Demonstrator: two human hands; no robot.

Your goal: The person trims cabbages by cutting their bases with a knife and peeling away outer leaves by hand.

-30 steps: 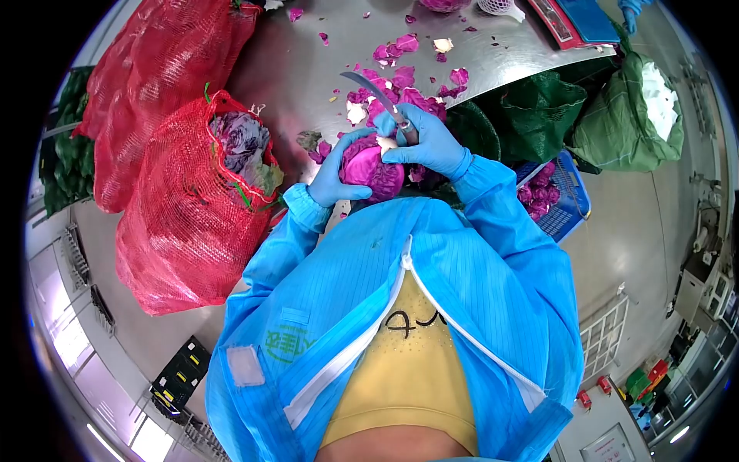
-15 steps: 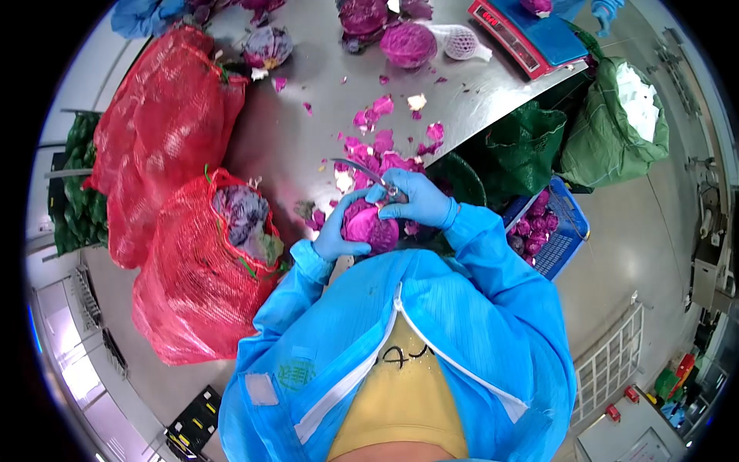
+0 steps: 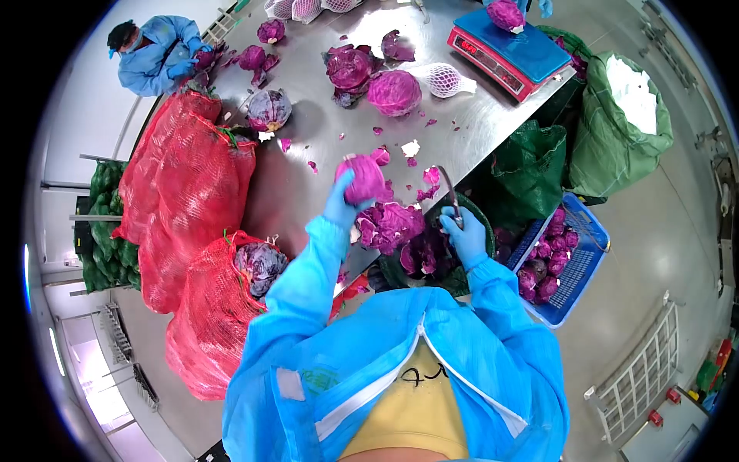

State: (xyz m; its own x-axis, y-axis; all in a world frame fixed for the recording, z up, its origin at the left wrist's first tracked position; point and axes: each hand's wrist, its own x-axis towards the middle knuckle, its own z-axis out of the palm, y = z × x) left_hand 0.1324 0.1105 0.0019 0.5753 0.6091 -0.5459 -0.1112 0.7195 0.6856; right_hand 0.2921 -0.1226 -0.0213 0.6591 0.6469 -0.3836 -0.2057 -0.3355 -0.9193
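Observation:
My left hand (image 3: 340,204), in a blue glove, is closed round a trimmed red cabbage (image 3: 362,175) and holds it over the metal table (image 3: 300,100). A knife with a curved blade (image 3: 449,187) is in my right hand (image 3: 466,239), its tip pointing away from me. Below the cabbage, a heap of loose purple leaves (image 3: 390,227) lies at the table edge. More leaves (image 3: 419,258) are in the dark green bin (image 3: 469,212) under that edge, partly hidden by my sleeves.
Red mesh sacks (image 3: 208,323) line the left side. Several cabbages (image 3: 394,92) and a red scale (image 3: 493,61) stand farther back. At right are a blue crate (image 3: 573,289) of small cabbages and a green sack (image 3: 616,146). A co-worker (image 3: 158,58) stands far left.
My left hand has carried the cabbage forward, away from my body. My right hand has moved right with the knife, off the cabbage. The leaf heap now sits nearer the edge; the view has shifted.

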